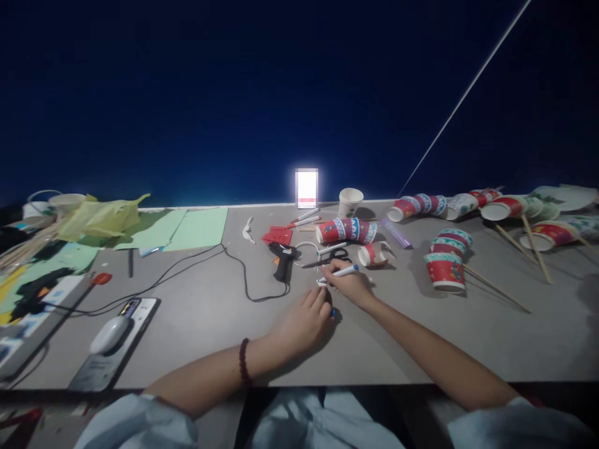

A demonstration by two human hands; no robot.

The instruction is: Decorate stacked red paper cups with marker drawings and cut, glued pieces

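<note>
My right hand (349, 288) is closed around a white marker pen with a blue end (347, 270). The pen slants down to the left, its tip at a small white paper piece (321, 282) on the table. My left hand (306, 318) lies just in front, fingers together and curled, fingertips at the near edge of that paper. A small blue piece (333, 313) shows at its right side; its kind and most of it are hidden. Beyond the hands lie black-handled scissors (340, 254), a black glue gun (282, 259) and a cut red-and-white paper cup (374, 254).
Stacked patterned paper cups (346, 231) lie behind; more with wooden sticks (447, 262) are at right. A white cup (350, 202) stands at the back. Leftward are green paper sheets (199, 227), a yellow bag (103, 218), a power strip (44, 324), a phone (135, 337) and a black cable (246, 274).
</note>
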